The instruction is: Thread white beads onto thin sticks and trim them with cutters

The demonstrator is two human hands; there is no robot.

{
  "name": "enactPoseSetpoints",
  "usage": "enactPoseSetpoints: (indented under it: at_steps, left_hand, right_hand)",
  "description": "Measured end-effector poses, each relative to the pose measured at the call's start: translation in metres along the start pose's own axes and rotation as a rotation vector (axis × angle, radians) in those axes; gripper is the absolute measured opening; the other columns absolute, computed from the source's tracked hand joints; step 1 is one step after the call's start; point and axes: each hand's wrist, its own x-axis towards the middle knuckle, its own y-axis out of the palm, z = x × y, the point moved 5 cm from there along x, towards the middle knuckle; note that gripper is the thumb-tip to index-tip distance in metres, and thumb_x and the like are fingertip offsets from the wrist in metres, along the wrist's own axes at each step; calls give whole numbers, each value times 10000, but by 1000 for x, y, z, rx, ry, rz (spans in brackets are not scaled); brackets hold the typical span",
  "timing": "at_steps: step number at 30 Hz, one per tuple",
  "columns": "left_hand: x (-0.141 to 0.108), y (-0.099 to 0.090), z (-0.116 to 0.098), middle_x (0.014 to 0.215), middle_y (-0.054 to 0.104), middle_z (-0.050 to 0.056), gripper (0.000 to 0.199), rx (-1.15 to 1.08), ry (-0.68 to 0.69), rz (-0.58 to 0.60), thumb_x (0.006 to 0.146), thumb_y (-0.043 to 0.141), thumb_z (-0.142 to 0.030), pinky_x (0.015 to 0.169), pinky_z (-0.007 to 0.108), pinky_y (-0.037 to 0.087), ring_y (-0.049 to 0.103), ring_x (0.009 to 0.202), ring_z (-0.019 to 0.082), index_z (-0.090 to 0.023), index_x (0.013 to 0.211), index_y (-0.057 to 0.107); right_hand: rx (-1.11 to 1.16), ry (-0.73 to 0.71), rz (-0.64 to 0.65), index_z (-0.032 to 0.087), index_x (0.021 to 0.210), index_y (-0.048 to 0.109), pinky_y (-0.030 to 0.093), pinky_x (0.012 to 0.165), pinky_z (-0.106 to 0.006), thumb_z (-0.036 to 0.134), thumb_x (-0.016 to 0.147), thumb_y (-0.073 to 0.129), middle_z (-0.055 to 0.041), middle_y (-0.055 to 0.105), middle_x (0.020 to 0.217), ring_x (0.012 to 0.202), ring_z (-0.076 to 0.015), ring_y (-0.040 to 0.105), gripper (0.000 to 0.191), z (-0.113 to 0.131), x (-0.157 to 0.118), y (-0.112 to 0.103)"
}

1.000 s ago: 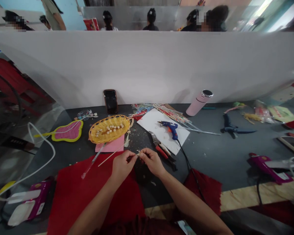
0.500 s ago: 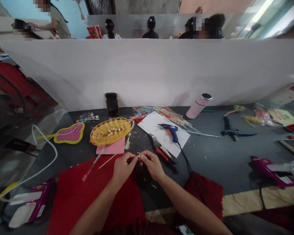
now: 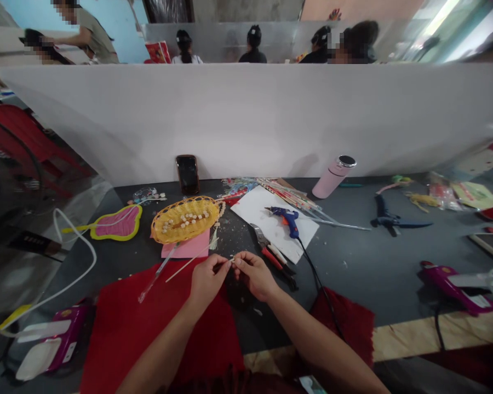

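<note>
Above the dark table, my left hand [image 3: 207,276] and my right hand [image 3: 253,273] meet fingertip to fingertip. Both are closed in a pinch on a small whitish piece [image 3: 232,260], too small to name. A thin pale stick [image 3: 184,266] lies left of my left hand, over the red cloth [image 3: 156,328]. Just beyond is a yellow woven basket [image 3: 176,232] with several small white pieces in it, resting partly on pink paper [image 3: 193,246]. Pliers with red handles [image 3: 271,256] lie to the right of my right hand.
A blue glue gun [image 3: 286,218] lies on white paper [image 3: 250,205], its cord running toward me. Behind stand a phone [image 3: 188,175] and a pink bottle [image 3: 331,180] against a white partition [image 3: 246,120]. Purple devices [image 3: 68,334] sit at both sides. People sit beyond the partition.
My hands stay in nearly the same place, with the fingertips shifting slightly around the small piece. Beyond the partition, a standing person leans a little further left.
</note>
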Motion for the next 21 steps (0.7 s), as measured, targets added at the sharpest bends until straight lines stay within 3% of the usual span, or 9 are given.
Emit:
enactPoseSetpoints:
  at_steps: [6, 9, 12, 16, 21]
  left_hand:
    - [1, 2, 1, 732, 686, 11, 199, -17, 4, 12, 817, 525, -349, 611, 227, 442, 622, 662, 146, -192, 773, 639]
    - [2, -1, 0, 718, 681, 12, 201, -19, -5, 4, 810, 529, -354, 614, 230, 443, 615, 656, 147, -189, 762, 635]
    - [6, -9, -2, 697, 673, 11, 195, -20, -10, -31, 787, 548, -358, 619, 231, 444, 603, 652, 148, -187, 741, 630]
    - [10, -18, 8, 667, 648, 2, 233, -93, -65, -103, 778, 556, -394, 596, 219, 433, 564, 609, 128, -175, 749, 630]
    - [13, -12, 25, 650, 642, 2, 279, -300, -143, -74, 764, 562, -424, 475, 193, 376, 467, 474, 81, -151, 769, 617]
  right_hand:
    - [62, -1, 50, 173, 780, 619, 435, 564, -224, 390, 697, 717, 4, 603, 727, 571, -87, 516, 252, 2, -2, 2]
    - [-11, -9, 61, 173, 824, 620, 441, 581, -236, 374, 689, 723, -4, 621, 762, 577, -90, 529, 263, 3, 0, -2]
    - [-265, -104, 22, 171, 900, 611, 437, 570, -245, 405, 749, 649, -17, 627, 778, 586, -108, 540, 281, 10, 4, -13]
    - [-696, -352, -106, 185, 935, 600, 452, 619, -268, 346, 830, 539, -20, 617, 766, 650, -140, 560, 201, 30, 2, -26]
    - [-1118, -535, -64, 199, 945, 612, 455, 809, -317, 209, 864, 448, -59, 632, 933, 882, -184, 583, 183, 44, -1, -8]
